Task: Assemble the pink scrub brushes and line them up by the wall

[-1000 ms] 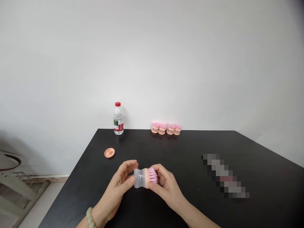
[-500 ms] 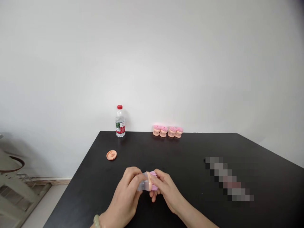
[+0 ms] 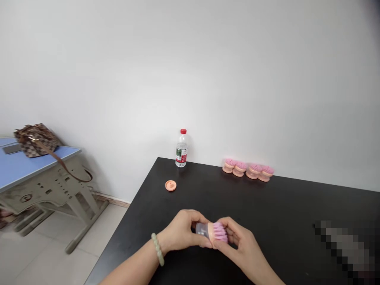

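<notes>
Between my two hands is a small scrubbing brush [image 3: 211, 234] with pink bristles, a peach collar and a clear body. The brush lies on its side in the air, bristles facing right. My left hand [image 3: 190, 230] grips the clear body, its thumb near the collar. Around the bristle end, the fingers of my right hand [image 3: 239, 241] are closed, thumb at the collar's lower edge. A round peach cap [image 3: 170, 185] rests on the black table [image 3: 148, 221], apart from both hands. The palm sides of my fingers are partly hidden.
A water bottle [image 3: 181, 149] with a red lid stands by the wall. Several similar pink brushes [image 3: 253, 171] are lined up to its right. A blurred-out object [image 3: 346, 247] lies at the right. Off to the left, a blue desk [image 3: 18, 170] carries a checked handbag [image 3: 40, 140].
The view has swung left, bringing the blue desk and handbag into sight. My left hand has turned, its fingers and thumb now along the brush's clear body. Both hands still hold the brush.
</notes>
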`<state>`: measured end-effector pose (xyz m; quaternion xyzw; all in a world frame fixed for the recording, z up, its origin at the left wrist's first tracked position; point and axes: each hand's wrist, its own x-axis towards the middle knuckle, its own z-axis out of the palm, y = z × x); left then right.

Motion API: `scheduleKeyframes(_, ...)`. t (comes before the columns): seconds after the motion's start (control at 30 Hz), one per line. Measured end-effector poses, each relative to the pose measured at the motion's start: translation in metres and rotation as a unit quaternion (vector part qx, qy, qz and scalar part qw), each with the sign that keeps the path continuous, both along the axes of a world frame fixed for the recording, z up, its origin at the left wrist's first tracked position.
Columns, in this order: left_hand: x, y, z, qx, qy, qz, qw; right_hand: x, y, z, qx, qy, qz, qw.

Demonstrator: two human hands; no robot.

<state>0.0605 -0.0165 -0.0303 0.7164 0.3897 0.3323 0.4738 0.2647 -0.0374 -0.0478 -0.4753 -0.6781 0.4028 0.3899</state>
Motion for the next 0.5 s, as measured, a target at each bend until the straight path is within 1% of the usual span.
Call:
scheduleKeyframes(0.07,0.002,0.0,-0.005,0.033,-0.003,0.026,0.999,0.001,0.0,-0.003,-0.009,0.011,-0.033,0.999)
scheduleKeyframes(0.13,0.007,-0.002,-0.011,0.105,-0.002,0.046,0.993,0.004,0.001,-0.007,-0.025,0.015,-0.054,0.998)
scheduleKeyframes(0.2,0.012,-0.004,-0.018,0.173,0.026,0.05,0.983,0.007,0.003,-0.012,-0.045,0.006,-0.061,0.997)
scheduleKeyframes(0.27,0.015,-0.004,-0.024,0.208,0.055,0.05,0.975,0.01,0.005,-0.015,-0.061,-0.007,-0.07,0.996)
scheduleKeyframes(0.33,0.015,-0.004,-0.026,0.2,0.06,0.054,0.977,0.013,0.008,-0.014,-0.071,-0.004,-0.075,0.995)
scheduleKeyframes(0.4,0.012,-0.003,-0.022,0.166,0.026,0.073,0.983,0.015,0.014,-0.009,-0.068,0.023,-0.063,0.995)
scheduleKeyframes(0.47,0.006,-0.003,-0.013,0.127,-0.058,0.101,0.985,0.015,0.025,-0.001,-0.052,0.057,-0.049,0.996)
scheduleKeyframes(0.5,0.003,-0.004,-0.008,0.11,-0.114,0.111,0.981,0.014,0.032,0.004,-0.039,0.064,-0.044,0.996)
